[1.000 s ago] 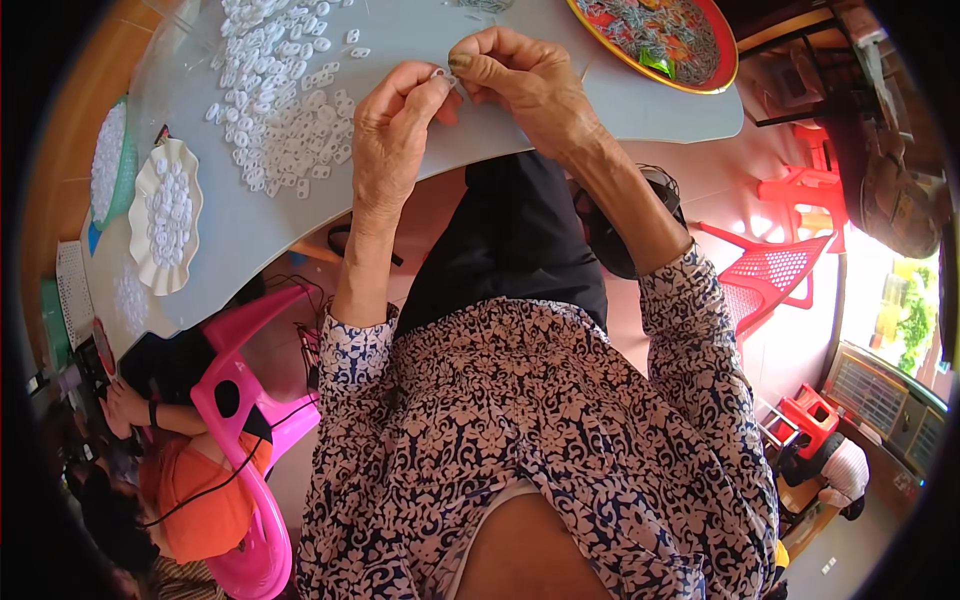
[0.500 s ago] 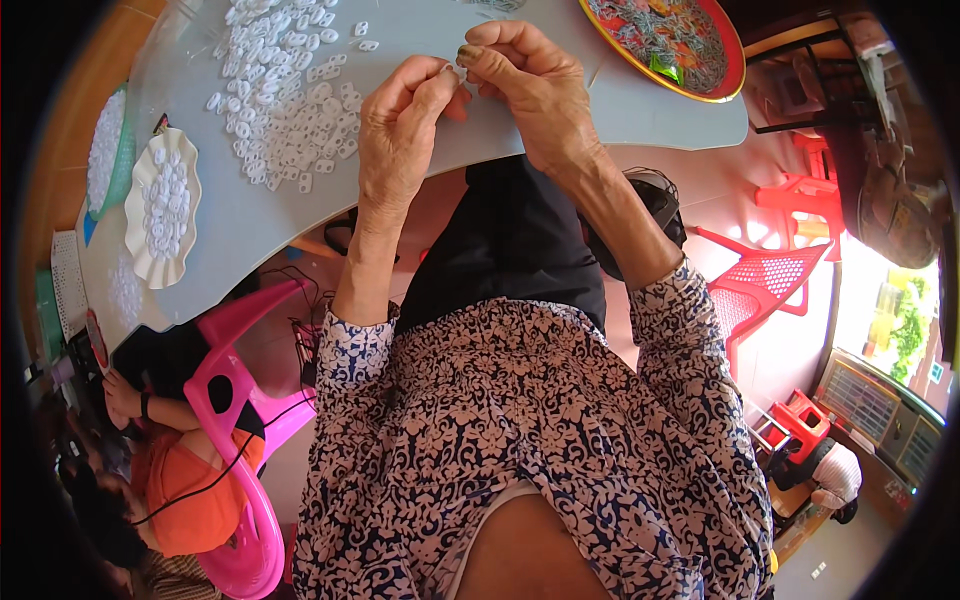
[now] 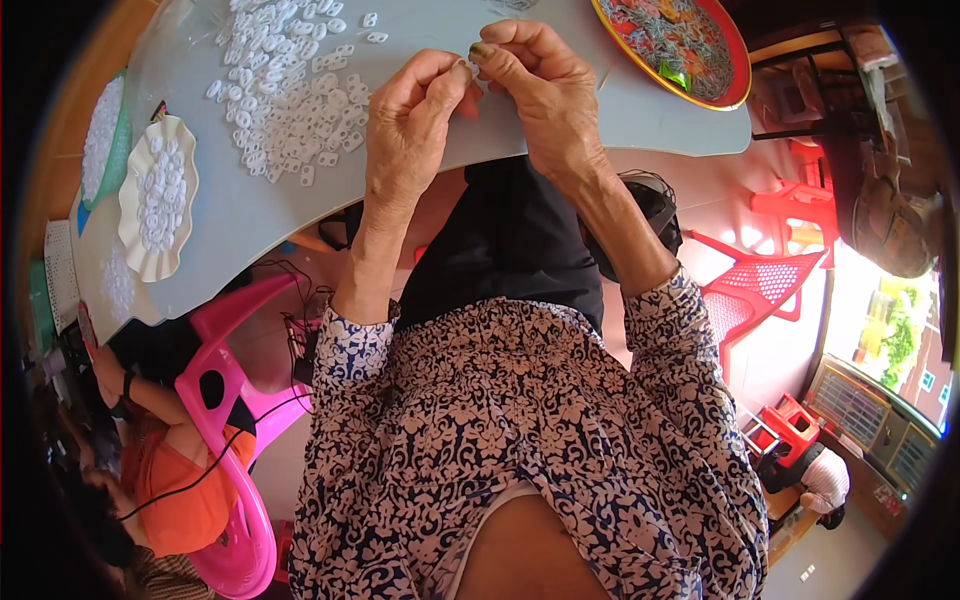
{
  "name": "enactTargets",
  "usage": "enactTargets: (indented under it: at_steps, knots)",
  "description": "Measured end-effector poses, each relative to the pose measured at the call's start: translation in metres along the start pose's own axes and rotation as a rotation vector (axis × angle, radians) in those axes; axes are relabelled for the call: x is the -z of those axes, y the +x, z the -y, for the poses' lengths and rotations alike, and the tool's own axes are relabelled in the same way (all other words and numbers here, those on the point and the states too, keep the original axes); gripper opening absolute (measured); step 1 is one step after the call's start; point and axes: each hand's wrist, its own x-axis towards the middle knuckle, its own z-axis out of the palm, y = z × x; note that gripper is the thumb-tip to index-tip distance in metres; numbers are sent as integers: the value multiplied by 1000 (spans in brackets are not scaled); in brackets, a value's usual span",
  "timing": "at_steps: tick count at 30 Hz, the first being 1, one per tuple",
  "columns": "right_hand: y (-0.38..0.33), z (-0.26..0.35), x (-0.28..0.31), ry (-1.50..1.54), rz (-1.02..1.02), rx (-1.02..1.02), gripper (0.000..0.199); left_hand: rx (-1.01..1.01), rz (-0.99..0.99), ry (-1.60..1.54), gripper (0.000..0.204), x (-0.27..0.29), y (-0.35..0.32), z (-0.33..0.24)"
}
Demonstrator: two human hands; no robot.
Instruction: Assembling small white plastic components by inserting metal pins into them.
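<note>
Over the table's near edge, my left hand (image 3: 412, 125) and my right hand (image 3: 545, 100) meet fingertip to fingertip. My left thumb and forefinger pinch a small white piece (image 3: 461, 66), mostly covered by the fingers. The right thumb and forefinger are pressed together close beside it; whatever they hold is too small to make out. Left of my hands lies a loose heap of small white plastic pieces with holes (image 3: 290, 115). To the right stands a round red tray with a gold rim (image 3: 738, 88), filled with many thin grey metal-looking bits.
A scalloped cream dish (image 3: 130, 215) of white pieces and a green basket (image 3: 117, 150) stand on the grey table (image 3: 230, 240) at left. A person in orange (image 3: 190, 500) sits by a pink chair (image 3: 255, 545). Red chairs (image 3: 765, 285) stand at right; another person (image 3: 825, 480) sits farther off.
Both hands sit slightly lower and farther right in the picture, still fingertip to fingertip. The view has shifted a little. The seated person's arm at the left has moved slightly.
</note>
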Motion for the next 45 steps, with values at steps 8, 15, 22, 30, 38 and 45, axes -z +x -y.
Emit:
enactTargets:
  at_steps: [8, 15, 22, 30, 38, 45]
  knots:
    - [1, -4, 4, 0, 28, 43, 16, -7, -7, 22, 18, -3, 0, 1]
    - [4, -3, 14, -30, 128, 2, 22, 24, 16, 87, 17, -1, 0, 0]
    - [4, -6, 14, -74, 149, 37, 17, -44, -42, 108, 16, -5, 0, 3]
    - [8, 11, 24, -263, 280, -44, 17, -18, 84, 96, 19, 4, 1, 4]
    - [5, 3, 18, -297, 168, 44, 21, -89, 24, 78, 17, -6, -1, 2]
    - [9, 10, 19, -292, 240, -86, 23, -100, 5, 88, 16, -1, 0, 3]
